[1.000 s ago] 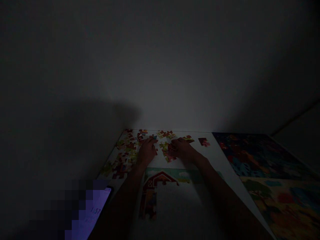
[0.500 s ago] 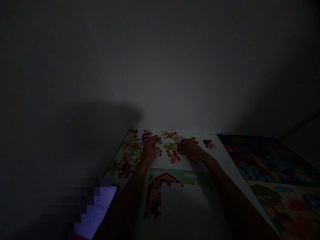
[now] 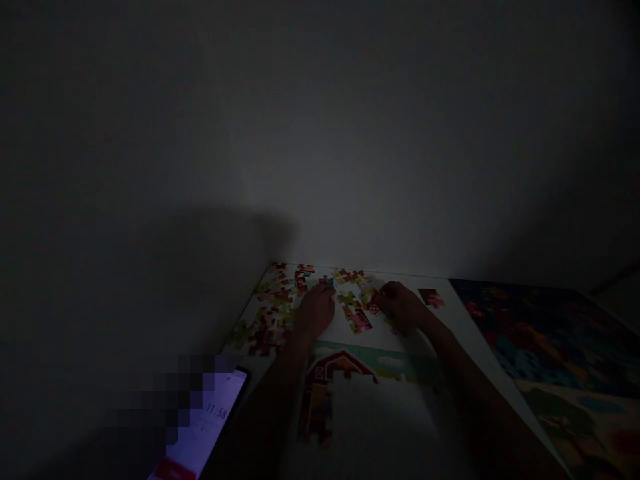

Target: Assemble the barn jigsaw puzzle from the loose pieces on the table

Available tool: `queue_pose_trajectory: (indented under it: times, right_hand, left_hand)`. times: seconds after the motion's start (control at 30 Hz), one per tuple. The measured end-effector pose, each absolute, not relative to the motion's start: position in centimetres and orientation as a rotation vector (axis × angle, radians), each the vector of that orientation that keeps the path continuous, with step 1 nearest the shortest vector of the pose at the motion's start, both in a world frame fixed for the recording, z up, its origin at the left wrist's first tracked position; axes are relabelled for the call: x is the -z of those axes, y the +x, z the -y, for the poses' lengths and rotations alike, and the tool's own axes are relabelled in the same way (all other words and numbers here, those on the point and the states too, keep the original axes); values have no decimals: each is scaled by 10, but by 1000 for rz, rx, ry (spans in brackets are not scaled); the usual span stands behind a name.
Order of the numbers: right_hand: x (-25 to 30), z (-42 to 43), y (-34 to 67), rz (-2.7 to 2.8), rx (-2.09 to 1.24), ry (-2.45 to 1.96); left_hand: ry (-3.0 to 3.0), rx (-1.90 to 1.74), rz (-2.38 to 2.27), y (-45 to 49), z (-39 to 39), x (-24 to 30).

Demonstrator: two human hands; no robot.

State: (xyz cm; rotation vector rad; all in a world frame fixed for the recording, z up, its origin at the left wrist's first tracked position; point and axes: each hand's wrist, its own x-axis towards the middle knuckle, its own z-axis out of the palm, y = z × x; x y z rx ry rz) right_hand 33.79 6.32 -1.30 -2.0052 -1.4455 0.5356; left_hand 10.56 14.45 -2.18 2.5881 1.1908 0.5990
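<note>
My right hand (image 3: 404,308) is closed in a pinch on a puzzle piece (image 3: 375,309) that is dark red with a white crossed-window print. Some of that piece is covered by the fingers. Lying palm down, my left hand (image 3: 316,311) has its fingers stretched over loose puzzle pieces (image 3: 273,313) on the left of the white table. Joined pink and green pieces (image 3: 359,321) lie between the hands. Nearer to me is a partly assembled puzzle (image 3: 345,360) with a red barn and a strip of sky along its top and left.
A lit phone (image 3: 213,417) leans at the lower left. Two picture puzzles, one dark blue (image 3: 530,327) and one with a tree (image 3: 565,420), lie to the right. A stray piece (image 3: 431,298) sits beyond my right hand. A wall rises behind the table; the light is dim.
My left hand has turned palm down and lowered onto the pieces. My right hand has shifted the red piece so its white window print shows. The view has moved slightly.
</note>
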Motion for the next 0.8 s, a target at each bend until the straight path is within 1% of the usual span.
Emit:
queue_pose_trajectory:
  times: [0.17, 0.43, 0.5, 0.67, 0.8]
  right_hand:
    - [13, -65, 339, 1310, -652, -1938]
    - [-4, -64, 328, 1140, -1016, -1766]
    - [-3, -64, 323, 1124, -1043, -1728]
    - [-1, -63, 311, 1196, -1110, -1659]
    - [-10, -61, 305, 1258, -1132, -1659]
  left_hand:
    - [2715, -567, -1247, 113, -129, 20]
    - [2667, -649, -1290, 117, -123, 19]
    - [2665, -689, -1215, 118, -121, 17]
    - [2685, -678, -855, 120, -114, 12]
    - [2664, -674, -797, 120, -112, 10]
